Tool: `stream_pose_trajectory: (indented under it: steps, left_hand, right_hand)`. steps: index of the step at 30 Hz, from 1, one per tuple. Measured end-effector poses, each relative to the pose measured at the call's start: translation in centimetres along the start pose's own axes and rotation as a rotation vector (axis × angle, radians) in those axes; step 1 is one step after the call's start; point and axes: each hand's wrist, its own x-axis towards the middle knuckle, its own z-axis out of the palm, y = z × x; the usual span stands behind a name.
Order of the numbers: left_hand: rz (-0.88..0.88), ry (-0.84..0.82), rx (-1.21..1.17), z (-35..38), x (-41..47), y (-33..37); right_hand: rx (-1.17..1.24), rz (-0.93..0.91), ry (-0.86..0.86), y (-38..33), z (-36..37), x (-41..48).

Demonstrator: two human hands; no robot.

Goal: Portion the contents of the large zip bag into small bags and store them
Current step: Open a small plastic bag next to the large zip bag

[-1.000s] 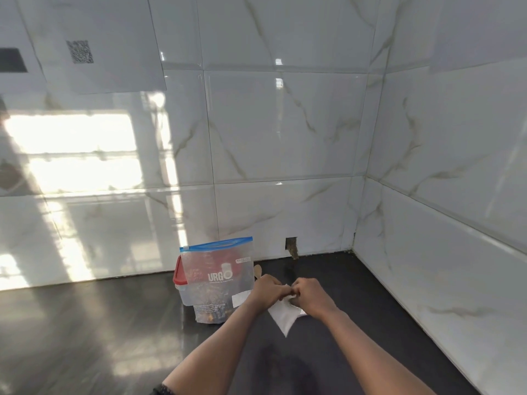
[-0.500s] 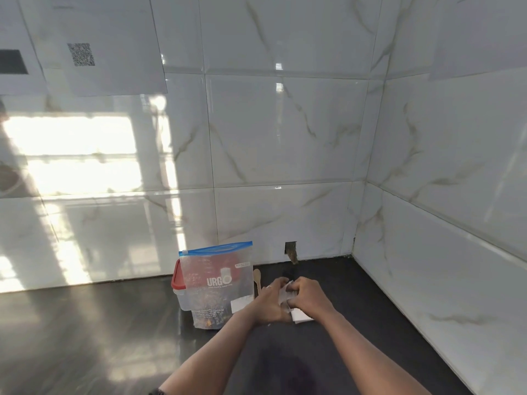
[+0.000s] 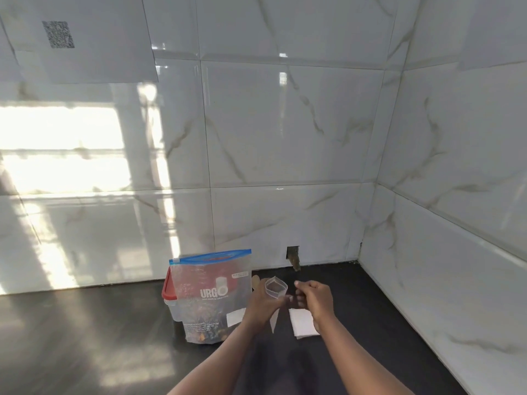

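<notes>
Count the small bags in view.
2 seen: one small bag open in the left hand; a flat stack on the counter by the right hand, possibly hiding more.

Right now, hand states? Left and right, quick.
Left hand: holds the small bag, mouth open.
Right hand: fingers curled beside the bag; contact cannot be told.
</notes>
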Motion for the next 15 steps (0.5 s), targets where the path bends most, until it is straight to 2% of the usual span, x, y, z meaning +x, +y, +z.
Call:
stream_pose_trajectory:
  steps: [2,6,9,11,15]
  left_hand:
    - [-0.005,0.036,-0.054,0.0,0.8,-0.1]
    - [0.037,0.042,-0.098,-0.3,2.6,0.9]
    - [0.061,0.05,-0.088,-0.3,3.5,1.7]
    - [0.062,0.066,-0.07,-0.1,4.0,1.9]
    - [0.067,0.075,-0.035,0.1,4.4,2.1]
  right_hand:
    - [-0.119,0.023,0.047,1.0,0.8,0.6]
    - [-0.387,0.105,-0.022,3.6,3.3,2.1]
    - [-0.624,0.001,-0.124,4.6,5.3,2.1]
    - [-0.664,-0.08,-0.147,4.9,6.6,2.2]
    - [-0.723,-0.093,-0.131,5.7,8.2,2.7]
